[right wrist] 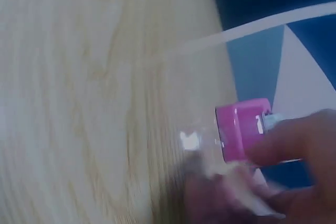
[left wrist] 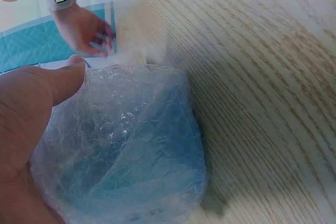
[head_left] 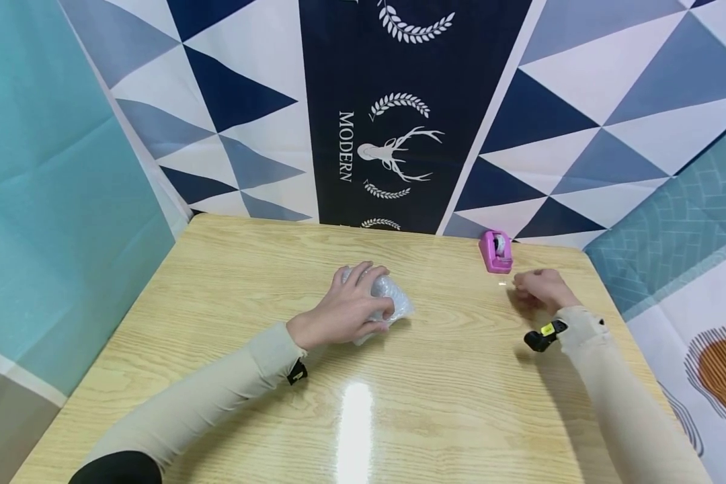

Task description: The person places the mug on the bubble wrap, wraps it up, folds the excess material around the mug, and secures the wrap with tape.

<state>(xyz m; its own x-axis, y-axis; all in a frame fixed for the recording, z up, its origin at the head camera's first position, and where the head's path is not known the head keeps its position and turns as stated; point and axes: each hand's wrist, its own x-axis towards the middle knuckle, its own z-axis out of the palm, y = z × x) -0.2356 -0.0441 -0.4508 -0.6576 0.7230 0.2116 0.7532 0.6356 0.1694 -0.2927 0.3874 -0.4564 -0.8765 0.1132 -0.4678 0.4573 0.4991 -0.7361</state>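
Note:
A bubble-wrapped bundle (head_left: 393,296) lies on the wooden table, with something bluish showing through the wrap (left wrist: 136,145) in the left wrist view. My left hand (head_left: 353,304) grips it from above, fingers over the far side and thumb on the near side. Beside the table's far right edge stands a pink tape dispenser (head_left: 496,251) with a roll in it. My right hand (head_left: 544,289) hovers just in front and to the right of it, fingers loosely bent; blur in the right wrist view hides the fingertips. A small shiny patch (right wrist: 190,140) shows in front of the dispenser.
The wooden table (head_left: 248,269) meets a patterned cloth backdrop (head_left: 266,81) at its far edge. Teal cloth (head_left: 66,168) hangs on the left. Light glares off the tabletop near the front middle.

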